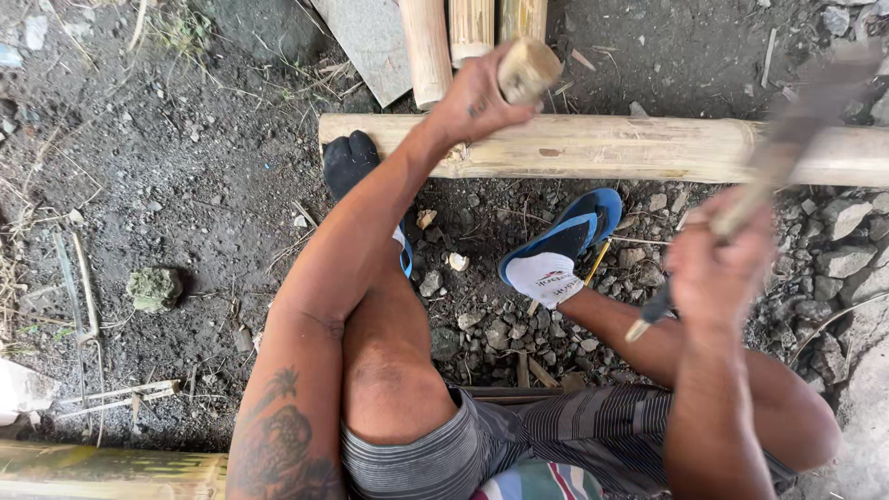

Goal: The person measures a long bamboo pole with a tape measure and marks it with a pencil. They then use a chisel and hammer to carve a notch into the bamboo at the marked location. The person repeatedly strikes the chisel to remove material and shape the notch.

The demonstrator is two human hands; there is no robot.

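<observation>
The left hand (477, 97) grips a short bamboo piece (528, 69) upright on the bamboo pole (593, 148); the right hand (718, 255), fist closed, raises a blurred blade (796, 130) for striking.

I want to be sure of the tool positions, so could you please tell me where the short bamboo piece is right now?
In the head view, the short pale bamboo piece is top centre, gripped in the left hand, raised just above the long horizontal bamboo pole.
</observation>
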